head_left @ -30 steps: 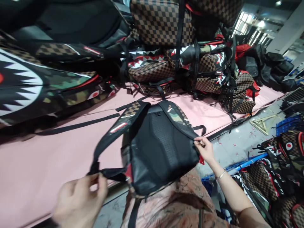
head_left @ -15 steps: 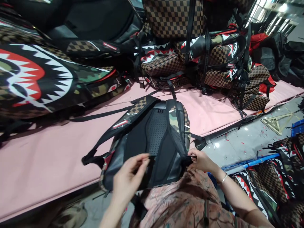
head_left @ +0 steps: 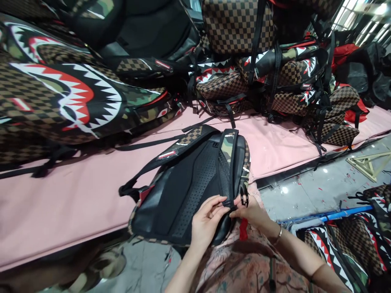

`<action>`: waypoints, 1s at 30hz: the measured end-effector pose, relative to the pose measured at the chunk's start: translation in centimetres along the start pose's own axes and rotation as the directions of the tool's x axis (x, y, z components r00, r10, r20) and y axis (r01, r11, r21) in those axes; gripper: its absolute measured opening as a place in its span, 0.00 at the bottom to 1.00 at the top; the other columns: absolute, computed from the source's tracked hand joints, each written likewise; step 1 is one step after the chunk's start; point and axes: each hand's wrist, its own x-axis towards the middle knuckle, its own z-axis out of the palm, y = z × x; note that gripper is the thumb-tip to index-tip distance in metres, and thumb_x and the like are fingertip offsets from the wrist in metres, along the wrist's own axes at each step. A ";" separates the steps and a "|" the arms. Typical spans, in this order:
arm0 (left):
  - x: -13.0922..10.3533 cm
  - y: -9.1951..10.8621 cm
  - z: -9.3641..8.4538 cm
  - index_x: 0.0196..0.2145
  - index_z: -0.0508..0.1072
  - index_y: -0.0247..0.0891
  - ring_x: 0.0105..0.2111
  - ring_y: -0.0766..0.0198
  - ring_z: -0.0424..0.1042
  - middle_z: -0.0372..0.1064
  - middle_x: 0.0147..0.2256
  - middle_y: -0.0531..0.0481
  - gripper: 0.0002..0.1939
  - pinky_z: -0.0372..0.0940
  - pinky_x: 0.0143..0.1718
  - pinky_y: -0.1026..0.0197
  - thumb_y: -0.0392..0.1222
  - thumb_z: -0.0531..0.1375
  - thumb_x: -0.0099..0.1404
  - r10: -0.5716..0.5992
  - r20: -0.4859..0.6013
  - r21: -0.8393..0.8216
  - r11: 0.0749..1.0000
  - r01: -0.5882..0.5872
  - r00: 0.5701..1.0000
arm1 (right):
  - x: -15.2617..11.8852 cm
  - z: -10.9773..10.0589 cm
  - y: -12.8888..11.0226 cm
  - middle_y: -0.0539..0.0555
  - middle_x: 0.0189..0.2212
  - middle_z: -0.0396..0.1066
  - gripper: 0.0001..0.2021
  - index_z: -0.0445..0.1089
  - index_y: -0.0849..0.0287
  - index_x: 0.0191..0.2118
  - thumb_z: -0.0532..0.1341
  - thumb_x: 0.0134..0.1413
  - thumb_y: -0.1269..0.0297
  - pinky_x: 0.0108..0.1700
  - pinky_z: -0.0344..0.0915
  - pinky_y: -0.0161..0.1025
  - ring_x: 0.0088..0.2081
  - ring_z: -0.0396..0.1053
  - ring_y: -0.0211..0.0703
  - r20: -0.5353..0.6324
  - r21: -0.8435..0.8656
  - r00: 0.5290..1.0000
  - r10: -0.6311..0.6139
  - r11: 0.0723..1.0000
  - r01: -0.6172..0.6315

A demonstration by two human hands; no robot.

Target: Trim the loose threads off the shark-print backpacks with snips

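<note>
A backpack (head_left: 186, 195) lies back side up at the edge of the pink table, its black padded panel facing me. Its right shoulder strap (head_left: 229, 150), with a camouflage patch, runs down to my hands. My left hand (head_left: 209, 215) pinches the black webbing near the strap's lower end. Close against it, my right hand (head_left: 249, 211) is closed on the same webbing, and a black buckle (head_left: 244, 196) shows at its fingers. A red tab (head_left: 243, 229) hangs below the right hand. The left shoulder strap (head_left: 171, 154) lies loose, looped out to the left.
Large shark-mouth backpacks (head_left: 76, 97) are heaped at the left of the pink table (head_left: 76, 207). More checkered backpacks (head_left: 238, 28) are stacked at the back. At the lower right, several bags (head_left: 345, 240) sit beside a blue bar (head_left: 342, 213). A triangular metal frame (head_left: 368, 165) rests on the floor.
My left hand has moved right, from over the back panel to the strap's lower end beside my right hand. The buckle and red tab now show. The view has shifted left.
</note>
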 end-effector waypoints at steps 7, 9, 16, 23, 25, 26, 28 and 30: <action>-0.9 -0.3 -0.6 0.22 0.76 0.42 0.39 0.57 0.69 0.72 0.32 0.49 0.05 0.62 0.45 0.56 0.42 0.61 0.51 0.070 -0.038 0.139 0.988 -0.064 0.997 | -1.0 -0.2 -0.5 0.42 0.18 0.54 0.17 0.65 0.59 0.31 0.68 0.35 0.58 0.22 0.52 0.30 0.21 0.52 0.31 0.080 -0.264 0.981 -0.178 0.945 0.193; -1.1 -0.2 -0.4 0.21 0.75 0.41 0.38 0.57 0.70 0.72 0.33 0.48 0.05 0.63 0.43 0.57 0.42 0.61 0.51 0.013 -0.020 0.090 0.996 -0.011 1.000 | -1.6 -1.1 -1.2 0.44 0.23 0.59 0.15 0.64 0.58 0.37 0.65 0.43 0.59 0.26 0.56 0.31 0.24 0.57 0.34 0.124 -0.363 0.962 -0.242 0.891 0.271; -1.9 0.2 0.3 0.24 0.76 0.37 0.32 0.60 0.71 0.73 0.35 0.47 0.10 0.69 0.36 0.59 0.47 0.64 0.48 -0.230 0.010 -0.157 0.961 0.229 0.973 | -2.4 -5.9 -3.1 0.56 0.34 0.68 0.09 0.65 0.59 0.42 0.51 0.59 0.64 0.40 0.60 0.40 0.39 0.64 0.44 0.307 -0.713 0.770 -0.559 0.400 0.575; -2.1 0.4 0.6 0.22 0.75 0.36 0.35 0.59 0.71 0.72 0.33 0.47 0.13 0.68 0.39 0.58 0.50 0.64 0.48 -0.261 0.037 -0.176 0.949 0.263 0.965 | -2.0 -7.1 -3.9 0.56 0.35 0.68 0.09 0.64 0.60 0.44 0.52 0.59 0.68 0.41 0.57 0.40 0.39 0.62 0.43 0.563 -0.743 0.687 -0.459 0.083 0.664; -2.1 0.6 0.6 0.21 0.74 0.36 0.38 0.56 0.70 0.72 0.32 0.46 0.14 0.68 0.39 0.58 0.51 0.63 0.48 -0.251 0.059 -0.132 0.958 0.256 0.966 | -2.2 -6.7 -4.5 0.55 0.34 0.67 0.09 0.64 0.60 0.44 0.52 0.58 0.69 0.41 0.56 0.39 0.38 0.61 0.42 0.594 -0.760 0.701 -0.395 0.008 0.650; -2.1 0.6 0.6 0.21 0.73 0.36 0.39 0.55 0.70 0.72 0.31 0.45 0.14 0.67 0.39 0.58 0.51 0.63 0.49 -0.246 0.070 -0.114 0.961 0.253 0.967 | -2.2 -6.5 -4.9 0.55 0.34 0.67 0.08 0.64 0.60 0.43 0.52 0.59 0.69 0.41 0.55 0.39 0.37 0.61 0.42 0.604 -0.764 0.705 -0.370 -0.019 0.645; -2.1 0.8 0.5 0.20 0.73 0.35 0.40 0.55 0.70 0.72 0.32 0.45 0.14 0.67 0.40 0.58 0.51 0.63 0.49 -0.248 0.094 -0.114 0.959 0.258 0.964 | -2.3 -6.2 -5.5 0.54 0.33 0.67 0.08 0.64 0.59 0.42 0.52 0.59 0.70 0.40 0.54 0.39 0.36 0.60 0.41 0.620 -0.765 0.707 -0.340 -0.058 0.642; -2.1 1.0 0.6 0.21 0.72 0.35 0.40 0.56 0.69 0.72 0.31 0.46 0.14 0.67 0.39 0.59 0.50 0.64 0.49 -0.265 0.107 -0.181 0.943 0.281 0.958 | -2.3 -6.2 -5.9 0.53 0.32 0.66 0.07 0.65 0.59 0.40 0.52 0.58 0.71 0.40 0.53 0.38 0.35 0.59 0.41 0.628 -0.762 0.704 -0.331 -0.078 0.643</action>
